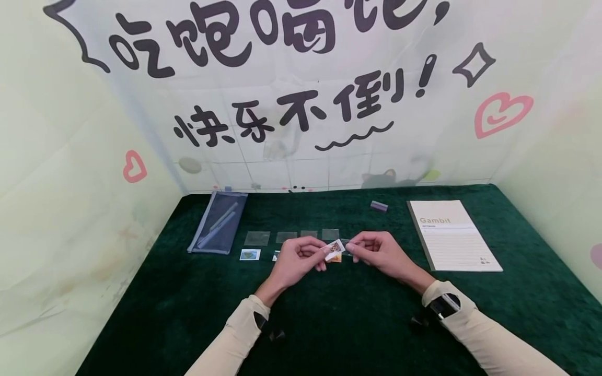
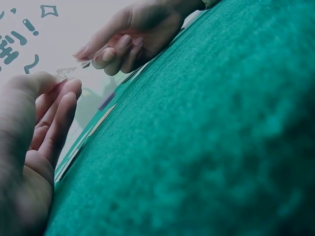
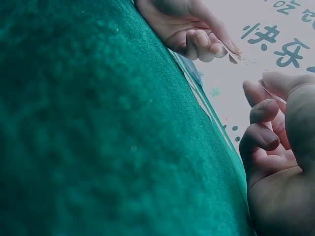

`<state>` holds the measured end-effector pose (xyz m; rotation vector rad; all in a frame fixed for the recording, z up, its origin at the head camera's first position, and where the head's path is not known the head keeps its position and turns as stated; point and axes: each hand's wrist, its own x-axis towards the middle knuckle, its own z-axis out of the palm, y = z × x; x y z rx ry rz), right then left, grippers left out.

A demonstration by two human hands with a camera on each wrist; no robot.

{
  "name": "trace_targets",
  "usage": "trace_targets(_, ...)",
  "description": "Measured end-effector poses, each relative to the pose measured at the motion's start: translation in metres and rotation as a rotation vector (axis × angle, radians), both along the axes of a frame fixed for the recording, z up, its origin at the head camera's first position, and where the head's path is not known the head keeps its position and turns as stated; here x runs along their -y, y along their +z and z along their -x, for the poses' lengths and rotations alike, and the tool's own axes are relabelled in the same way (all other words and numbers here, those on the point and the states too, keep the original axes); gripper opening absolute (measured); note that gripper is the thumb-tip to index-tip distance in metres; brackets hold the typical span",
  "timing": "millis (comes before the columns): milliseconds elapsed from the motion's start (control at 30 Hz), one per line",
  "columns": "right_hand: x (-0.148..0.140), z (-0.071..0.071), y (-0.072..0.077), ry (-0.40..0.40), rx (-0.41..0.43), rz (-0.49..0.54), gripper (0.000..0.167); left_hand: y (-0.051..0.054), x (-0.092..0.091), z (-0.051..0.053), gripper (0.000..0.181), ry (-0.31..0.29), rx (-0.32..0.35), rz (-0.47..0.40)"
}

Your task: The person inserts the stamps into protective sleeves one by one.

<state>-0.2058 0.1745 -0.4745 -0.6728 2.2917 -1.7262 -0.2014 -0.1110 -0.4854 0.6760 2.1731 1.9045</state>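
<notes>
Between thumb and fingers, my left hand (image 1: 296,261) pinches a small white-bordered stamp (image 1: 335,249) with a brown picture. My right hand (image 1: 382,252) pinches a small clear plastic sleeve (image 1: 347,243) right beside it. In the head view the stamp's right end meets the sleeve; whether it is inside I cannot tell. Under the hands lies an orange stamp (image 1: 336,258), partly covered. A blue-green stamp (image 1: 250,255) lies to the left, and another is mostly hidden by the left hand. Several clear sleeves, among them one at the left (image 1: 257,238), lie in a row behind the hands.
A blue zip pouch (image 1: 230,219) with pens lies at the back left. On the right is a white notebook (image 1: 458,240) marked Gambit. A small purple block (image 1: 379,206) lies near the back edge of the green cloth (image 1: 329,324). Printed white sheeting encloses the back and sides.
</notes>
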Motion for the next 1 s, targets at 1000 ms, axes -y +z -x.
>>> trace_targets(1000, -0.0005, -0.0024, 0.0024, 0.091, 0.061, 0.043, 0.023, 0.0013, 0.0, 0.0008, 0.028, -0.039, 0.009, -0.023)
